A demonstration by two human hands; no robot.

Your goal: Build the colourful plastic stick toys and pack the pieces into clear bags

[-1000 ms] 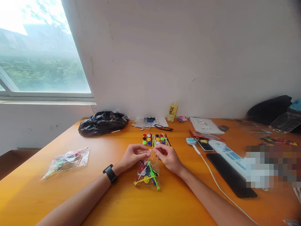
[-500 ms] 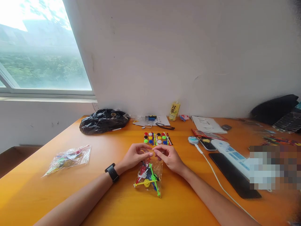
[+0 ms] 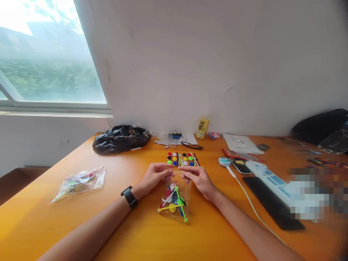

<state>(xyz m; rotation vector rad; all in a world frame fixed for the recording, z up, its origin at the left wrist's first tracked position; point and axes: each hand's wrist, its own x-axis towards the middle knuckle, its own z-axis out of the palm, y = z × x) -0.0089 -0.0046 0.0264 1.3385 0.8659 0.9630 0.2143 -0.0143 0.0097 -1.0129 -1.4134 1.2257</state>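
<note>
A clear plastic bag [image 3: 185,186] hangs between my hands, its top edge pinched on both sides. Inside lie coloured plastic spinner arrows, among them a yellow arrow [image 3: 172,207] and a green arrow [image 3: 179,201], with white, blue and red pieces behind. My left hand [image 3: 156,177] grips the upper left of the bag, thumb against fingers. On the upper right, my right hand [image 3: 200,181] holds the bag the same way. Just beyond my fingers sit round coloured discs [image 3: 172,158] in rows, beside upright-laid arrows [image 3: 179,159].
A second filled clear bag [image 3: 78,183] lies at left. Toward the wall are a black plastic bag [image 3: 121,139], a yellow bottle [image 3: 202,128] and papers [image 3: 240,144]. At right, a white power strip [image 3: 268,177], a black flat slab [image 3: 272,203] and a white cable [image 3: 251,210] lie on the table.
My hands have spread slightly apart along the bag's top. The bag looks flatter and has shifted a little up and to the right in view.
</note>
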